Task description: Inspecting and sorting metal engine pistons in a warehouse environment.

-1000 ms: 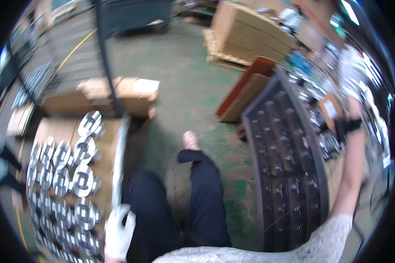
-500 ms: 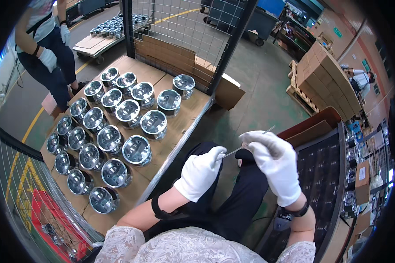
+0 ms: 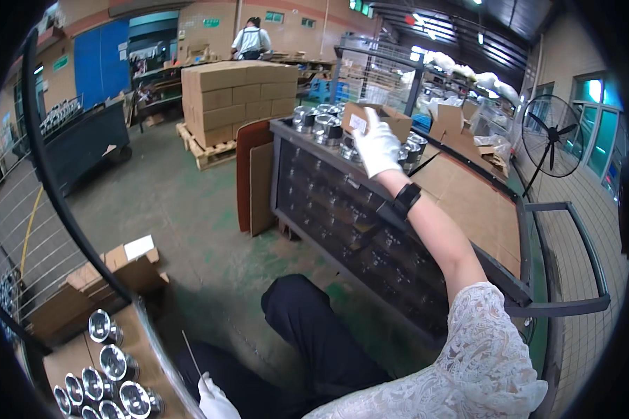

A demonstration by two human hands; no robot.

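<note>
Head view: the left hand (image 3: pixel 218 403) pinches a rod (image 3: pixel 191 353), its long axis running forward and slightly left from that hand; the right hand (image 3: pixel 379 146) (gloved too), partly spread, is at a box (image 3: pixel 397 124); whether it grips, I cannot tell.

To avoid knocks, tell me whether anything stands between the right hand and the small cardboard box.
Nothing visible does: the right hand overlaps the small box in view, though contact is unclear. Metal pistons stand beside it, not between.
</note>
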